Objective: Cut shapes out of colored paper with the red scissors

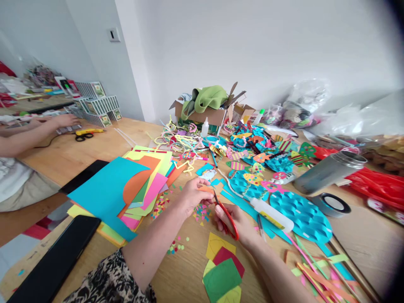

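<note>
My right hand is closed round the red handles of a pair of scissors, whose blades point up and left. Pinched in the fingers of my left hand is a small piece of orange paper, right by the scissor blades. Tiny paper confetti lies on the table under my hands. Closer to me are cut pieces of yellow, red and green paper, the green one on top with faint drawn lines. A white glue bottle lies on its side to the right of my hands.
Coloured paper sheets and a black phone are on the left. Blue decorated discs and paper fish crowd the right, with a steel flask and tape roll. A cardboard box stands behind. Another person's hand works far left.
</note>
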{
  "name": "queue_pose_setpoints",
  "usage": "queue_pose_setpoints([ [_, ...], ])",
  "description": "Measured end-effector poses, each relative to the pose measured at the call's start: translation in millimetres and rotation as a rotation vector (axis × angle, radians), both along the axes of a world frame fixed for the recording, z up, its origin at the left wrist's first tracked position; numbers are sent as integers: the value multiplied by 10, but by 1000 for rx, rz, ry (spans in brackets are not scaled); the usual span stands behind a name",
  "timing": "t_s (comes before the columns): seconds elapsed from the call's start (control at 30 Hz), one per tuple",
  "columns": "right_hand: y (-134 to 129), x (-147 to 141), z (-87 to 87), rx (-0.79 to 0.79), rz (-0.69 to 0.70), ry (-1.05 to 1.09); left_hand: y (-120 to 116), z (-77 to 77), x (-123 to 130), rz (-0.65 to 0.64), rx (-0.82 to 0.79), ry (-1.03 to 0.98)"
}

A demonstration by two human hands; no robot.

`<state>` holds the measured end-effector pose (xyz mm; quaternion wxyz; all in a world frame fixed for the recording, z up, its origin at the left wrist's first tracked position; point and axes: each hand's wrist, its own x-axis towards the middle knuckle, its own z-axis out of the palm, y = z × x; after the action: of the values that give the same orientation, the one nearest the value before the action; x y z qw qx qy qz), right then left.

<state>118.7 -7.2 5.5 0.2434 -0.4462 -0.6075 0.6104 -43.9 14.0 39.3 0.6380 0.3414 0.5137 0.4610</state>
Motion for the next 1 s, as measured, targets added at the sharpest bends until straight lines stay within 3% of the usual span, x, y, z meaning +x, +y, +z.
queue_pose_setpoints([
  [1.0,1,-2,14,-16,-11,-9,-2,29,-9,-26,-18,33],
])
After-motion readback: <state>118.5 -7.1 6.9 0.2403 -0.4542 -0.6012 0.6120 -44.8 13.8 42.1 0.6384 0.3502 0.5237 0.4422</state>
